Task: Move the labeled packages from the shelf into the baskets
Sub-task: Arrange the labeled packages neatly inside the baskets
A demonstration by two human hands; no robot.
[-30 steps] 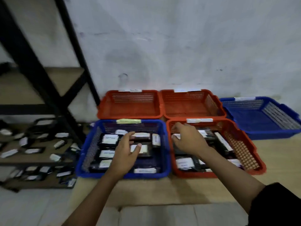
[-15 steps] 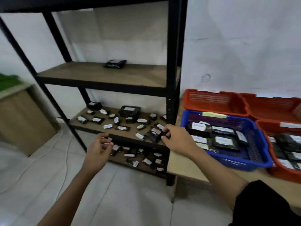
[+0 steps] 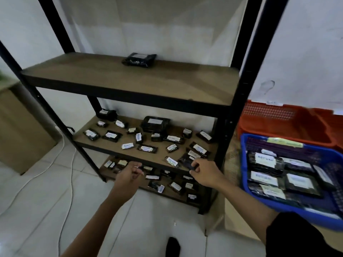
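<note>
Head view: the right hand (image 3: 205, 173) is at the front right corner of the black rack's middle shelf (image 3: 130, 151), its fingers (image 3: 194, 166) curled and pinching the near edge of a dark labeled package (image 3: 187, 160) that lies at the shelf lip. That package runs long-ways from the fingers up and away toward the rear right, so lifting it out looks like a pull back toward the person and then a swing right to the blue basket (image 3: 245, 164), which sits just beside the rack's right post. The left hand (image 3: 130, 175) hovers lower, in front of the bottom shelf (image 3: 167, 193), fingers loosely curled; whether it grips anything is hard to say, as a small pale shape near its fingertips could be a label on the shelf behind. The right hand is plainly the nearer one to the basket.

Many more labeled packages lie scattered over the middle and bottom shelves, and one dark package (image 3: 139, 60) sits alone on the top shelf. The blue basket already has several packages in it; an orange basket (image 3: 278, 123) behind it is cut off at the edge. Label text is too blurred to read.
</note>
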